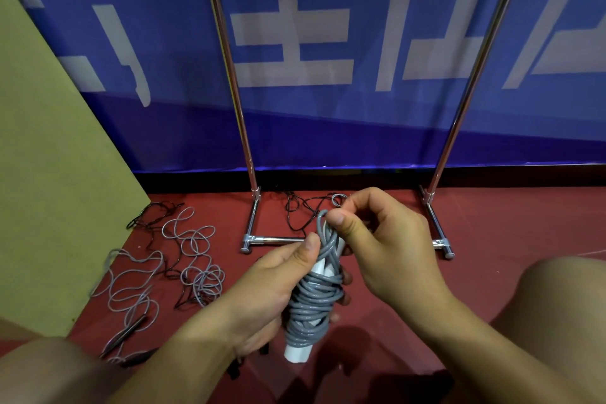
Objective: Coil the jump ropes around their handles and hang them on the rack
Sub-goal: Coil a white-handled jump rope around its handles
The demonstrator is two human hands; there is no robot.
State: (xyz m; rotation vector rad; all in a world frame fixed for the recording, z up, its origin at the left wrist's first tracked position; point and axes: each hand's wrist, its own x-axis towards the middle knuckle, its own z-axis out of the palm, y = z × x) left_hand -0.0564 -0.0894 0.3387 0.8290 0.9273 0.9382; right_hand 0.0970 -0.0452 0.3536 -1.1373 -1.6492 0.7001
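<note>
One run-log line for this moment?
step: coiling | left hand: holds white handles with grey rope coil | right hand: pinches rope end | chrome rack: unused

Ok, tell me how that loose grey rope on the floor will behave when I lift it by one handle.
The loose grey rope lies in slack, overlapping loops, so it will probably hang limp and trail. It crosses a black rope, so it may drag that along or snag. The cord looks thin, so likely light; the dark handle would carry most of the weight.

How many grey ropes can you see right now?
2. One grey rope is coiled round white handles, gripped by the left hand and right hand. Another lies loose on the floor, left. Tangled black ropes may hide more.
</note>
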